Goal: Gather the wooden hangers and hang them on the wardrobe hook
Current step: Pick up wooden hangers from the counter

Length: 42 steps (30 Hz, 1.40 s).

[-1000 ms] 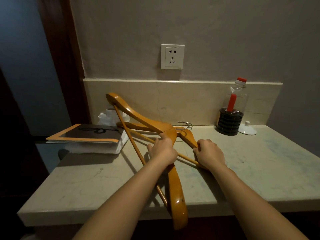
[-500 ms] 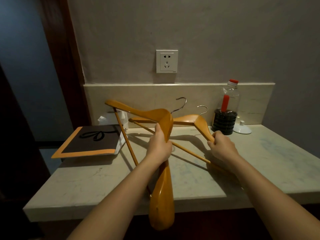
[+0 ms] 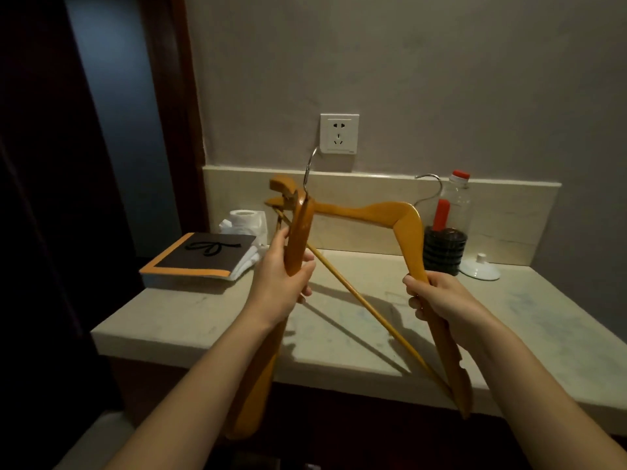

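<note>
Two orange wooden hangers are lifted above the marble counter (image 3: 529, 327). My left hand (image 3: 283, 283) grips the first wooden hanger (image 3: 298, 232) by its arm, seen nearly edge-on, its metal hook (image 3: 310, 167) pointing up. My right hand (image 3: 437, 300) grips the second wooden hanger (image 3: 376, 213) on its right arm, just below the bend; its hook (image 3: 432, 188) curves up by the bottle. The second hanger's thin crossbar (image 3: 366, 313) runs diagonally between my hands. No wardrobe hook is in view.
On the counter's left lie a black and orange booklet (image 3: 200, 254) and a toilet roll (image 3: 246, 222). At the back right stand a clear bottle with a red cap (image 3: 458, 201), a black ribbed holder (image 3: 444, 247) and a white lid (image 3: 480, 268). A wall socket (image 3: 339, 133) sits above.
Both hangers rose off the counter and tipped upright. My hands moved apart, the right one carrying its hanger to the right, and the view pulled back from the counter.
</note>
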Motion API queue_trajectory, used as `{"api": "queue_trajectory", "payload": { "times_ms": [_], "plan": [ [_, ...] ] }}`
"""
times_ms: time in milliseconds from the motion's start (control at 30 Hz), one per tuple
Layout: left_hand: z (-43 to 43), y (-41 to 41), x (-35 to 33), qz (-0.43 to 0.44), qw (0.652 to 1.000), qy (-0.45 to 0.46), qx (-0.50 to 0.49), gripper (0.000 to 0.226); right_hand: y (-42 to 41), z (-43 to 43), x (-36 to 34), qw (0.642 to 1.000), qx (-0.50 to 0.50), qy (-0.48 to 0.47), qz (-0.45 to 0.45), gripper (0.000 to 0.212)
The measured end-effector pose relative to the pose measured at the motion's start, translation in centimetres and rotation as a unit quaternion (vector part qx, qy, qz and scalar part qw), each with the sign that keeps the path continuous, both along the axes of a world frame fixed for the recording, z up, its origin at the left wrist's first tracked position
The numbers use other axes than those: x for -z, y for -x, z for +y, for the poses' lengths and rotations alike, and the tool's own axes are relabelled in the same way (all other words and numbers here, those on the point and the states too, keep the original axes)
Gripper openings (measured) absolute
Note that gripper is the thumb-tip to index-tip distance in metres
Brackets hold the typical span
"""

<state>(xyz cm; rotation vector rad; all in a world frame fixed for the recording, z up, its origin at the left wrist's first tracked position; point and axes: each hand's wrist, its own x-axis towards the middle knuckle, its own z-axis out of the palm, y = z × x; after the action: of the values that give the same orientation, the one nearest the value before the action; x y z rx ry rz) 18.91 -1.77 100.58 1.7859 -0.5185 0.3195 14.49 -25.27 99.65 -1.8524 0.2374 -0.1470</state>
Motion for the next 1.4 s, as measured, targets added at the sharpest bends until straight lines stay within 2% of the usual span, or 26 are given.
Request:
{"api": "queue_trajectory", "payload": {
  "times_ms": [133, 267, 400, 500, 800, 900, 1000, 1200, 1400],
  "plan": [
    [0.7, 4.5, -1.4, -0.045, 0.999, -0.012, -0.023, 0.038, 2.4, 0.8, -0.9, 0.998, -0.057, -0.013, -0.034, 0.019],
    [2.6, 9.7, -2.5, -0.062, 0.993, -0.030, -0.091, 0.038, 4.6, 3.1, -1.4, 0.992, -0.113, 0.006, -0.062, 0.019],
    [6.0, 15.4, -2.8, -0.054, 0.981, -0.025, -0.182, 0.026, 6.4, 6.8, -1.9, 0.978, -0.192, 0.011, -0.087, 0.018],
    [9.0, 19.6, -2.5, -0.047, 0.966, -0.035, -0.253, 0.015, 7.6, 10.1, -1.6, 0.959, -0.265, 0.001, -0.098, 0.021],
    [17.7, 31.0, 2.6, 0.023, 0.911, -0.018, -0.412, 0.007, 10.4, 21.6, 3.2, 0.882, -0.456, 0.028, -0.113, 0.021],
    [20.4, 34.3, 5.5, 0.064, 0.893, -0.019, -0.445, 0.010, 11.9, 25.1, 6.0, 0.859, -0.505, 0.040, -0.066, 0.026],
    [22.8, 37.4, 9.3, 0.124, 0.872, 0.009, -0.473, 0.012, 13.9, 28.5, 9.4, 0.838, -0.542, 0.053, -0.012, 0.020],
    [27.5, 44.0, 18.0, 0.238, 0.824, 0.074, -0.509, 0.003, 18.0, 34.8, 17.1, 0.794, -0.593, 0.107, 0.084, 0.020],
    [31.4, 50.2, 26.4, 0.345, 0.779, 0.107, -0.512, 0.018, 21.4, 38.9, 23.4, 0.746, -0.622, 0.152, 0.181, 0.013]
  ]
}}
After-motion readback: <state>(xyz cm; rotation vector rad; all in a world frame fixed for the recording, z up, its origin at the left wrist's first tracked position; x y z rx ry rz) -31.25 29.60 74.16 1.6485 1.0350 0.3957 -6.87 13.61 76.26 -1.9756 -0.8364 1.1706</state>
